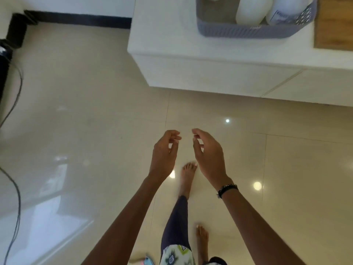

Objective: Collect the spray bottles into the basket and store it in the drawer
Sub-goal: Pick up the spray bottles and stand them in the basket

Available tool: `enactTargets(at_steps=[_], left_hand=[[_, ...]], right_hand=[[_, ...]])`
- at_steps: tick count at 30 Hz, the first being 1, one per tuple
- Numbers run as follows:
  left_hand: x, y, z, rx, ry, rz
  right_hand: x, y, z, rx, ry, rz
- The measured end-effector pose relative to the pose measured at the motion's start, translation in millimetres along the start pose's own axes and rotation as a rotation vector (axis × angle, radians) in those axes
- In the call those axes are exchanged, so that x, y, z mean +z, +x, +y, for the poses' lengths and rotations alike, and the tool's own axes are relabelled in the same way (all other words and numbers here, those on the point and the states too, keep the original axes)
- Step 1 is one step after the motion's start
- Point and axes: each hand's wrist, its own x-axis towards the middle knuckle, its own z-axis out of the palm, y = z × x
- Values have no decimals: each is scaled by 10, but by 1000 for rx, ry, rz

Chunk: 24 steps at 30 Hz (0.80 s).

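Observation:
A grey perforated basket [246, 31] stands on top of a white low cabinet [172, 46] at the upper right. Inside it lie white spray bottles [252, 10], one with a label [280, 17]; their tops are cut off by the frame's edge. My left hand [164, 155] and my right hand [208, 157] hover side by side over the floor, well below the cabinet. Both hold nothing, fingers loosely curled and apart. My right wrist wears a dark bead bracelet.
The cabinet's front shows drawer fronts [219, 77] with a seam [282, 83], all closed. A wooden panel [334, 22] lies right of the basket. Glossy beige floor tiles [86, 111] spread left. Cables [17, 188] and dark equipment [3, 60] sit at the far left. My bare feet stand below.

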Motion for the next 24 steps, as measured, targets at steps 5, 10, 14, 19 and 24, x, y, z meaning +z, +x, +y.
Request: enactTargets(at_steps=[5, 10, 14, 19, 24], left_hand=[[40, -956, -550, -99, -34, 104], [110, -1923, -1048, -192, -92, 198], [76, -2637, -1417, -257, -120, 264], [-11, -3537, -2104, -427, -149, 321], [-9, -4390, -2943, -637, -154, 306]], right_hand=[[273, -867, 172, -38, -10, -83], [445, -1716, 318, -88, -53, -165], [631, -2328, 363, -118, -68, -246], [1072, -3121, 437, -69, -107, -386], [1649, -3843, 730, 65, -280, -773]])
